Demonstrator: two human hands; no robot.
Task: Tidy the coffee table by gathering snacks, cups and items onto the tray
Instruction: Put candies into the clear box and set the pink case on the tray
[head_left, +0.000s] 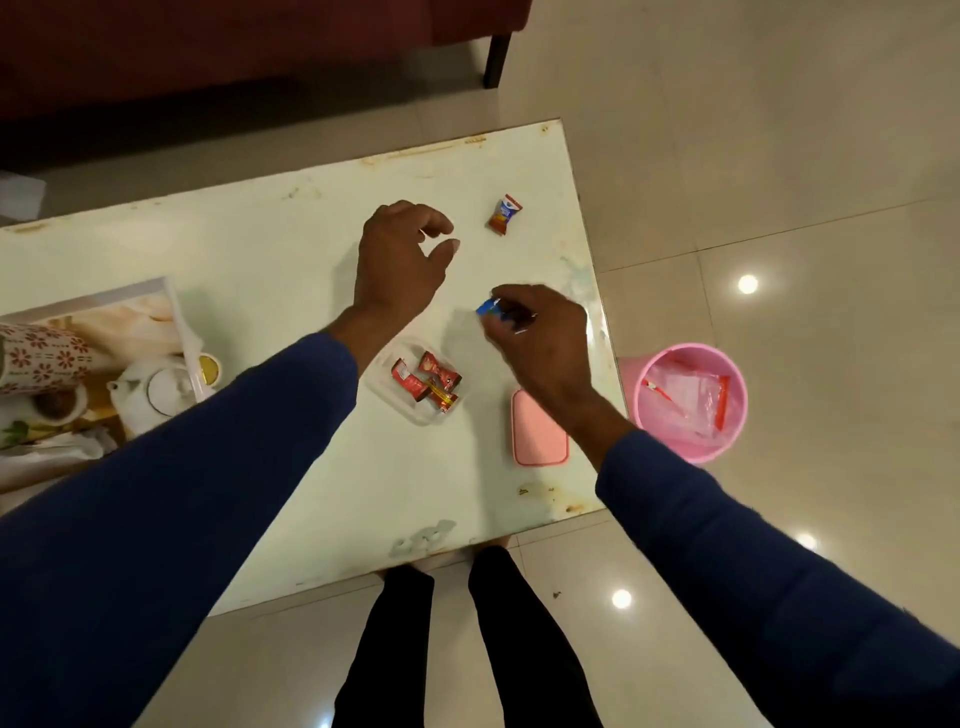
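dim indoor light | lamp glare on floor (747, 283); soft blur; wide-angle bending

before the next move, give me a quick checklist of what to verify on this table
1. Right hand grips the small blue-wrapped candy: ok.
2. Left hand holds nothing, fingers loosely curled: ok.
3. Clear shallow plastic dish has room beside its red-wrapped candies: ok.
4. Red and blue wrapped candy collected from the pale glass tabletop: not ok, loose at the far edge.
5. Pink rounded rectangular case gathered onto the printed tray: not ok.
6. Free space on that tray: cannot tell, partly hidden.
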